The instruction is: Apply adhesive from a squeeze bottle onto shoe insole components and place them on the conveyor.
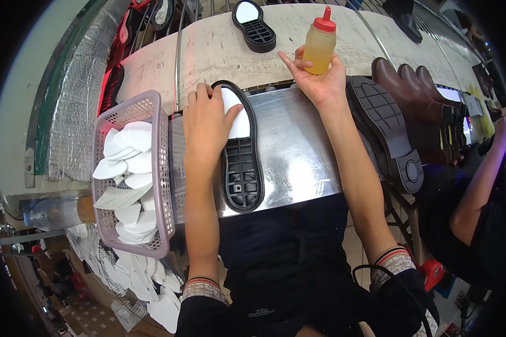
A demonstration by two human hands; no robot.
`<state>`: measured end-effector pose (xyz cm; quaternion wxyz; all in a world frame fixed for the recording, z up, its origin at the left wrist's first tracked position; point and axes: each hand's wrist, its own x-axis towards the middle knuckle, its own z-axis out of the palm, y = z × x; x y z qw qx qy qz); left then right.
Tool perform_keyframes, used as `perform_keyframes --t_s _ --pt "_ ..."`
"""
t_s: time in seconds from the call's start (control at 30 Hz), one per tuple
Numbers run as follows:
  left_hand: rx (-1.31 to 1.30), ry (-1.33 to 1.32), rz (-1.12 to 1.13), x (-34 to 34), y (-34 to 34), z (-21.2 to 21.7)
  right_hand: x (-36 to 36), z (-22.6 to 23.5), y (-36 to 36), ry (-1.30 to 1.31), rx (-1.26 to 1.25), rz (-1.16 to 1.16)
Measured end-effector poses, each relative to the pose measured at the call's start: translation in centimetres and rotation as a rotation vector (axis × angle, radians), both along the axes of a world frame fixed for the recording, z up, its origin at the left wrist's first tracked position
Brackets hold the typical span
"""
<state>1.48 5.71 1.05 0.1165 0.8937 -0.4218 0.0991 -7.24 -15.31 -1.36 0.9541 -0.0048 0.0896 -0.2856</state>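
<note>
A pale ledge, scuffed and crossed by metal seams, curves along the far side. Nearer the person is the shiny metal table, its near edge at the person's dark clothes. To its left, a lilac basket with lattice walls holds a heap of white pieces. To the right, brown boots stand in a row, and a co-worker's bare arm shows beyond. A large dark tread, its blocks facing the camera, lies beside the right forearm, partly hidden by it.

The black sole lies lengthwise at the left of the table, open side up: its far half carries a white insert, its near half shows a bare grid. The left hand lies over its far left edge, thumb on the insert, fingers apart from the thumb; whether this grip clasps the rim, I cannot tell. A second sole, also with white in its far part, lies on the ledge.

The right hand, palm up, has its grip closed around a bottle of yellow liquid, index finger stretched out to the left. The bottle stands nearly upright, its red nozzle cap pointing up.
</note>
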Motion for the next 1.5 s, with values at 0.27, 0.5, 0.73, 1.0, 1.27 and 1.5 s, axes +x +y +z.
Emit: perform_keyframes --t_s 0.27,0.5,0.73,1.0,1.27,1.5 --pt "0.042 -0.021 -0.115 0.5 0.7 0.0 0.1 -0.5 -0.4 -0.052 0.024 0.004" --pt "0.043 0.135 -0.213 1.4 1.8 0.8 0.0 0.0 -0.4 0.004 0.025 0.037" --pt "0.097 0.217 -0.229 1.6 3.1 0.6 -0.3 -0.2 -0.3 0.024 0.049 0.101" --pt "0.109 0.29 -0.239 2.3 2.6 0.8 -0.5 0.6 -0.5 0.026 -0.076 0.132" --pt "-0.007 0.465 -0.396 3.3 2.2 0.0 0.4 0.4 -0.2 0.123 0.066 0.08" --pt "0.246 0.337 -0.271 2.0 3.5 2.0 0.1 -0.8 1.1 0.079 0.026 0.089"
